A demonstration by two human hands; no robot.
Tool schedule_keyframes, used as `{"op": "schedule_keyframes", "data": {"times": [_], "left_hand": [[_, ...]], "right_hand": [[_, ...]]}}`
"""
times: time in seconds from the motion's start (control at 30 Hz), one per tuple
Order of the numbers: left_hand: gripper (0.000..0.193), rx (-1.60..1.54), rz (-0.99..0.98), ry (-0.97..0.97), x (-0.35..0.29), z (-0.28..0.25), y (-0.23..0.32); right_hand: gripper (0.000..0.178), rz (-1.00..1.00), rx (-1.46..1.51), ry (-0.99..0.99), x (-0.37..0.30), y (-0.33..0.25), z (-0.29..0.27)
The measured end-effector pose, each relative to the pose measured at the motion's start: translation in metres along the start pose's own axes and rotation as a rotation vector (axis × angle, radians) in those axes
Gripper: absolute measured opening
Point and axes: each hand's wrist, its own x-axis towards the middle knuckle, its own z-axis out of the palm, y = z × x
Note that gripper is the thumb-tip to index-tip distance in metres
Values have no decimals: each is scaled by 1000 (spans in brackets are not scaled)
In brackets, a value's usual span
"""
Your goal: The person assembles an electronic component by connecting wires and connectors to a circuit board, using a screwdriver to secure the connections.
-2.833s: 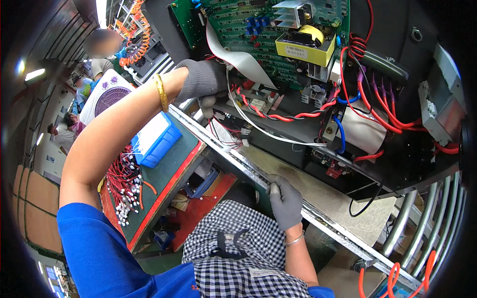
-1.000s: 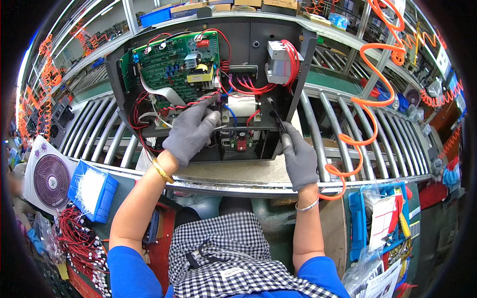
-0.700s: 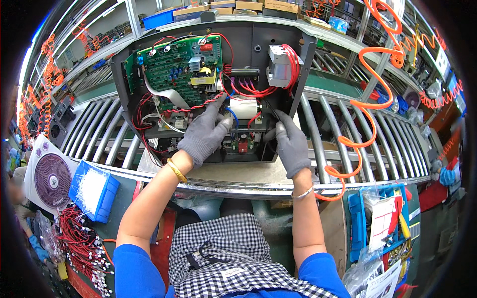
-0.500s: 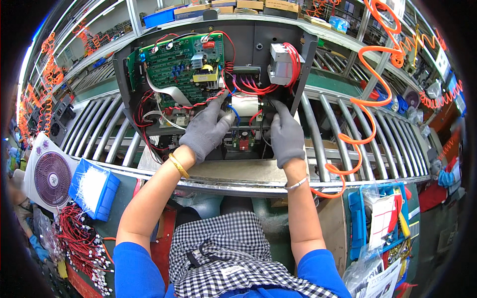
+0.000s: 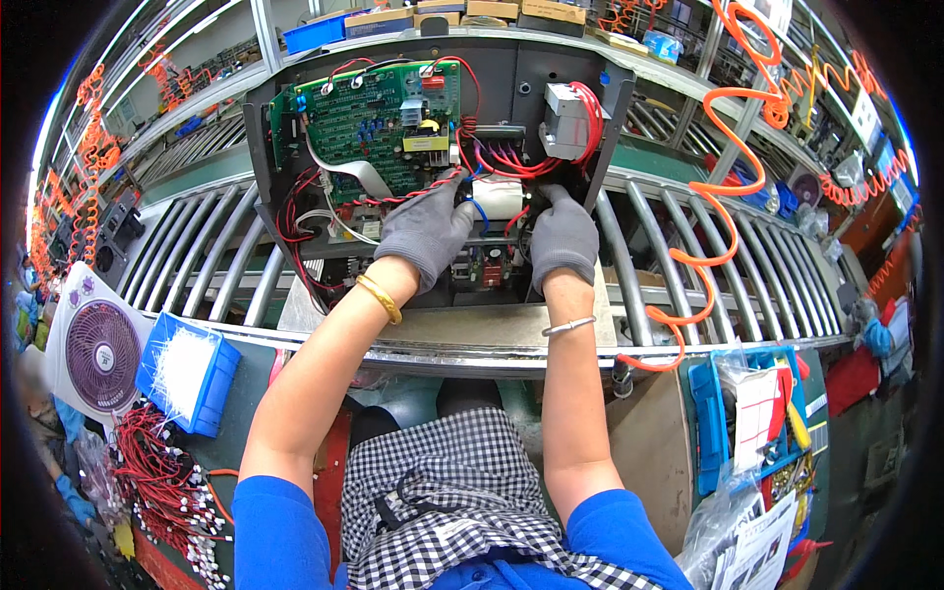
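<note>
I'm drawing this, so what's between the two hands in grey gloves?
In the head view, a white, rounded part lies between the grey-gloved left hand and right hand, plus a curved blue cable and a red cable.

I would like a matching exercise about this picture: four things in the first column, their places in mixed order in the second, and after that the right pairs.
Things
1. Green circuit board
2. White cylinder
3. Blue bin of white strips
4. Large orange coiled hose

Places
A. Just right of the fan
B. Hanging over the rollers
C. Upper left inside the dark metal case
D. Between the left hand and the right hand

Right pairs: 1-C, 2-D, 3-A, 4-B
</note>
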Motion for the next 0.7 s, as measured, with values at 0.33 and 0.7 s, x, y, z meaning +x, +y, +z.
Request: {"op": "schedule_keyframes", "data": {"times": [0.33,0.7], "left_hand": [[59,35,42,70,0,3,-11],[61,-5,1,-12,0,-4,-4]], "right_hand": [[36,14,189,-130,-7,9,-15],[43,163,713,-198,40,11,41]]}}
